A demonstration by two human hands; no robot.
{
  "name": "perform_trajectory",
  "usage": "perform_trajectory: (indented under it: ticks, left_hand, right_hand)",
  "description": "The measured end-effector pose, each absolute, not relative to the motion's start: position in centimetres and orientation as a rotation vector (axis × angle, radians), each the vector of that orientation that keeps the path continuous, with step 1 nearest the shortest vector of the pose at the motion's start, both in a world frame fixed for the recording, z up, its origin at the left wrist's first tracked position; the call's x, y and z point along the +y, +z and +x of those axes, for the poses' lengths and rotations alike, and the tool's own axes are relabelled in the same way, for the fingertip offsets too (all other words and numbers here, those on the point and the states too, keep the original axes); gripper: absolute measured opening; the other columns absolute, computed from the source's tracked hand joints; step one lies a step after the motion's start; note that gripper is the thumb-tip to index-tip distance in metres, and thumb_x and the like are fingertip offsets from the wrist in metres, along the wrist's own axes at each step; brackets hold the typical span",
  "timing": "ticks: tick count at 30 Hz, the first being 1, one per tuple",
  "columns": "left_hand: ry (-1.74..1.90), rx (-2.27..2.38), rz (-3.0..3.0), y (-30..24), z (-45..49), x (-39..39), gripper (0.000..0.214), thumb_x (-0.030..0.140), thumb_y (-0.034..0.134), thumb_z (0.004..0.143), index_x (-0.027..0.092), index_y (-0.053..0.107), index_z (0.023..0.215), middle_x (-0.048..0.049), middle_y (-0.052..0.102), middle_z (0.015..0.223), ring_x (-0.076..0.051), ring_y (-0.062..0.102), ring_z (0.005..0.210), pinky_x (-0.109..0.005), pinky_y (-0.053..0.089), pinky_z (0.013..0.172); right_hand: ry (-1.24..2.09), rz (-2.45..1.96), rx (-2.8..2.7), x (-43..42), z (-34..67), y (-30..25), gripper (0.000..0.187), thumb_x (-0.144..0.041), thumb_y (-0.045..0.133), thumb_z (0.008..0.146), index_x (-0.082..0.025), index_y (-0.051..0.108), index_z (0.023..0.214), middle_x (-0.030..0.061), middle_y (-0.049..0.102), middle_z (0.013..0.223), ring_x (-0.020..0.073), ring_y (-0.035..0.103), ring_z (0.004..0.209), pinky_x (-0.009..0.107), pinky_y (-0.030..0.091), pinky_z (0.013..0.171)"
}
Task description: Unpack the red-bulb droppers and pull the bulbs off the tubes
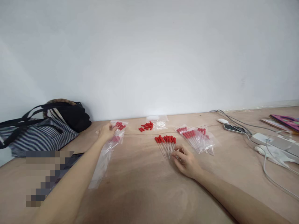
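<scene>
My left hand point(106, 132) reaches far forward and rests on a clear plastic bag of red-capped droppers point(118, 130), fingers closed on its top end. Below it more clear bags point(102, 165) lie in a strip along my forearm. My right hand point(185, 160) sits on the wooden table, fingers curled and pinching the glass ends of a loose row of red-capped droppers point(165, 143). To the right lie filled bags of droppers point(198, 137). A small heap of loose red caps point(146, 126) lies further back by an empty clear bag point(158, 122).
A striped tote with black straps point(39, 132) stands at the left against the white wall. At the right are a phone point(233, 128), a white mouse-like item point(223, 121), a power strip with cables point(268, 140) and a pink book point(286, 119).
</scene>
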State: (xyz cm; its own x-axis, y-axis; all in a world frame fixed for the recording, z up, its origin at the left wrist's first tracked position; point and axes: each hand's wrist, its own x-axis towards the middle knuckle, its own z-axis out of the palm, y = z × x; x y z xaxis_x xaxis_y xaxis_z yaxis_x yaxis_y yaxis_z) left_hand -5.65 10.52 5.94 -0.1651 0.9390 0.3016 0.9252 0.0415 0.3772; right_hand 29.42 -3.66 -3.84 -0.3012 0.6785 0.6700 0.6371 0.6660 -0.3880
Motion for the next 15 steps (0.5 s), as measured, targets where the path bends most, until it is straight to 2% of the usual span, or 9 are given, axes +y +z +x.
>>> perform_trajectory:
  ticks: [4,6,9,12,15]
  left_hand:
    - [0.905,2.006,2.226,6.7,-2.0,8.7,0.023,0.033,0.042,0.082,0.017,0.049,0.097,-0.0048,0.06,0.094,-0.019,0.056,0.088,-0.029,0.041,0.076]
    - [0.823,1.751,2.359,6.5,0.3,6.4,0.019,0.033,0.045,0.081,0.02,0.053,0.092,0.0004,0.062,0.088,-0.016,0.057,0.08,-0.025,0.043,0.072]
    - [0.479,1.178,2.534,5.2,3.0,2.3,0.016,0.026,0.042,0.082,0.019,0.056,0.082,-0.0006,0.062,0.08,-0.016,0.055,0.074,-0.026,0.042,0.068]
    - [0.329,1.067,2.59,3.4,4.6,-0.8,0.016,0.024,0.042,0.083,0.02,0.058,0.083,-0.0002,0.062,0.079,-0.017,0.054,0.079,-0.027,0.041,0.072]
    - [0.355,1.044,2.6,1.9,5.1,-2.1,0.016,0.022,0.043,0.084,0.02,0.058,0.082,-0.0004,0.062,0.08,-0.017,0.053,0.081,-0.028,0.039,0.076]
  right_hand:
    - [0.13,-0.984,-1.95,-3.9,29.2,-3.6,0.016,-0.016,0.042,0.08,-0.02,0.055,0.09,0.0069,0.051,0.087,0.0121,0.05,0.066,0.025,0.044,0.057]
    - [0.243,-1.028,-1.902,-4.2,28.9,-3.4,0.017,-0.02,0.044,0.081,-0.019,0.055,0.093,0.0055,0.053,0.08,0.0124,0.05,0.064,0.024,0.043,0.055]
    - [0.465,-1.147,-1.857,-5.0,28.1,-3.0,0.019,-0.029,0.048,0.08,-0.019,0.057,0.093,0.0017,0.055,0.068,0.0122,0.049,0.058,0.023,0.04,0.052]
    - [0.591,-1.271,-1.921,-5.7,27.1,-2.3,0.026,-0.037,0.042,0.083,-0.019,0.06,0.075,0.0006,0.057,0.063,0.0135,0.05,0.064,0.027,0.038,0.064]
    - [0.605,-1.436,-2.001,-6.3,26.3,-1.7,0.038,-0.041,0.037,0.085,-0.02,0.058,0.062,0.0,0.06,0.064,0.0157,0.051,0.073,0.033,0.032,0.076]
